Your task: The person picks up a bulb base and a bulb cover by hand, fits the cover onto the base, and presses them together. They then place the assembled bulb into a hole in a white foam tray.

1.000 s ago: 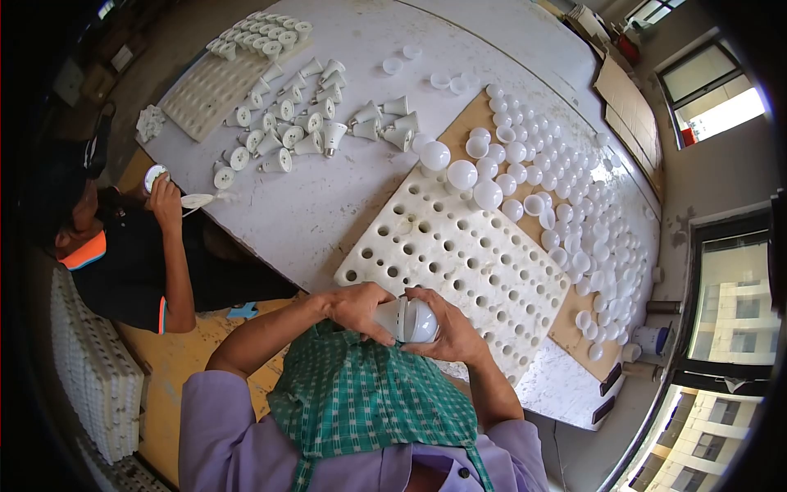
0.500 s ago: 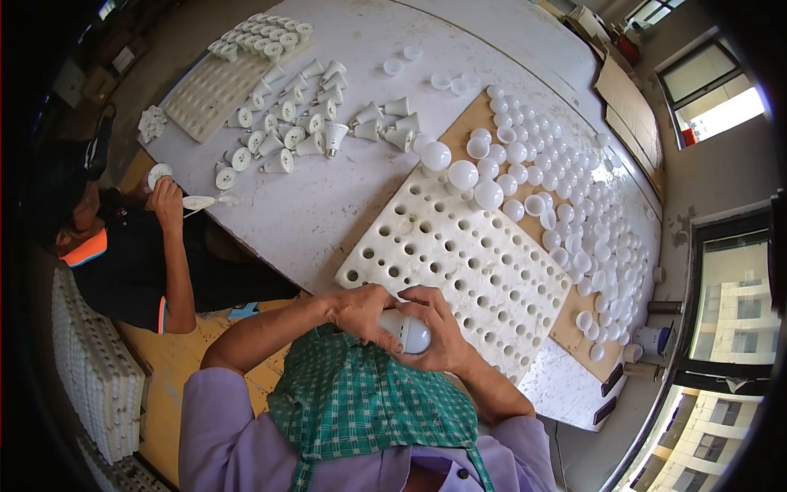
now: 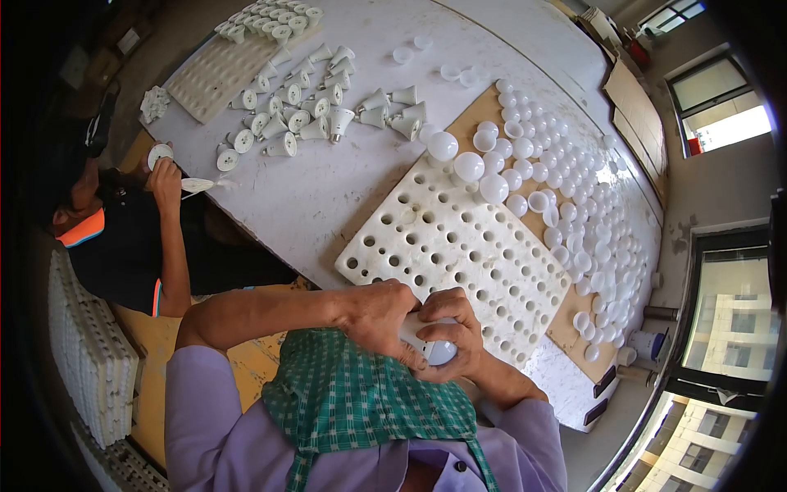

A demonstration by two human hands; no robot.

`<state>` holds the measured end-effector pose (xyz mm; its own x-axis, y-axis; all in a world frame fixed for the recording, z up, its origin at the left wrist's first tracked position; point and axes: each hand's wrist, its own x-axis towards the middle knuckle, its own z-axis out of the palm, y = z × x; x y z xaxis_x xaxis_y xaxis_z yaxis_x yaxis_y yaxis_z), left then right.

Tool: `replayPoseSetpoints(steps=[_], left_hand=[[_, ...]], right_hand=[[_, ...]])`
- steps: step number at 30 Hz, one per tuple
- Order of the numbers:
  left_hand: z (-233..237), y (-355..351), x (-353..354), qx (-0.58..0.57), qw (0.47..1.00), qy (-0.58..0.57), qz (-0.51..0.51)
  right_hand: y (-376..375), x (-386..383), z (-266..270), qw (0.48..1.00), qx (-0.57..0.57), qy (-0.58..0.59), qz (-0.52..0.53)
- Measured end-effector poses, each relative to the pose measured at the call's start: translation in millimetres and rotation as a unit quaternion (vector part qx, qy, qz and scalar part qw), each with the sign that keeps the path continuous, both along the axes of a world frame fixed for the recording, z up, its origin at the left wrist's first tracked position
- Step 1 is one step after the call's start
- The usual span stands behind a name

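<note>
Between my two hands is a light bulb (image 3: 427,335) with a white body and a frosted dome that points down and to the right. My left hand (image 3: 379,318) wraps the body end, its thumb along the side. Around the dome end curl the fingers of my right hand (image 3: 456,332). Both hands are close to my green checked apron (image 3: 352,402), at the near edge of a white foam board (image 3: 455,254) full of round holes. My fingers cover part of the bulb.
Frosted bulb domes (image 3: 566,189) crowd a brown cardboard sheet (image 3: 566,332) on the right. White bulb bases (image 3: 303,111) lie on the table (image 3: 287,197), some on another holed board (image 3: 215,86). A co-worker (image 3: 123,238) at left holds a round white piece. Foam boards (image 3: 90,353) are stacked at lower left.
Both hands have shifted slightly right and down with the bulb, which is now more tilted and more covered by my right fingers. The whole view has moved slightly.
</note>
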<state>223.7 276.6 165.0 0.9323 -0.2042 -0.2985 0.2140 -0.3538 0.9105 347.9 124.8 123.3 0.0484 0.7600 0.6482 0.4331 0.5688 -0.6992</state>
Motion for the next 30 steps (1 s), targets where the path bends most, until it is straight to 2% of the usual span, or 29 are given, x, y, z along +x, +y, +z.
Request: replayPoseSetpoints(steps=[2,5,7,8,9,11,15,18,20,21,23,24,26,30], left_hand=[[-11.7,2.0,3.3,-0.013,1.000,0.010,0.010],[-23.0,-0.2,5.2,-0.021,0.996,-0.051,0.065],[-23.7,2.0,8.7,0.008,0.997,0.012,0.080],[-26.5,2.5,8.6,0.047,0.994,-0.019,0.097],[-26.1,2.9,8.0,0.049,0.994,-0.020,0.099],[-24.1,2.7,7.4,0.114,0.986,-0.042,0.114],[-23.5,-2.9,7.4,0.167,0.971,-0.094,0.141],[-28.4,0.3,10.0,0.174,0.967,-0.115,0.144],[-39.3,6.3,15.4,0.087,0.993,-0.026,0.079],[-43.6,7.1,16.0,0.087,0.993,-0.026,0.079],[-49.6,8.2,16.1,-0.060,0.995,0.053,0.063],[-50.8,8.6,15.5,-0.060,0.995,0.053,0.062],[-51.6,8.4,13.9,-0.140,0.982,0.108,0.065],[-41.3,10.4,15.4,-0.138,0.981,0.120,0.062]], right_hand=[[2.4,5.3,-8.2,1.000,-0.010,-0.007,0.006],[0.6,7.3,-18.3,0.999,-0.023,-0.017,-0.015],[2.5,10.1,-17.7,0.995,-0.034,-0.076,-0.050],[2.9,10.6,-18.4,0.991,-0.062,-0.092,-0.076],[0.2,9.5,-23.4,0.991,-0.060,-0.092,-0.074],[-5.4,6.5,-34.6,0.987,-0.136,-0.025,-0.086],[-3.0,8.1,-40.4,0.992,-0.105,0.009,-0.074],[0.4,9.8,-35.9,0.991,-0.084,-0.030,-0.101],[2.3,11.0,-32.4,0.984,-0.069,-0.121,-0.113],[2.1,11.8,-33.0,0.984,-0.069,-0.121,-0.112],[1.3,13.3,-35.0,0.983,-0.055,-0.149,-0.088],[1.4,13.1,-34.2,0.983,-0.055,-0.148,-0.089],[0.3,11.6,-32.2,0.983,-0.046,-0.158,-0.085],[1.0,11.8,-34.0,0.984,-0.049,-0.145,-0.088]])
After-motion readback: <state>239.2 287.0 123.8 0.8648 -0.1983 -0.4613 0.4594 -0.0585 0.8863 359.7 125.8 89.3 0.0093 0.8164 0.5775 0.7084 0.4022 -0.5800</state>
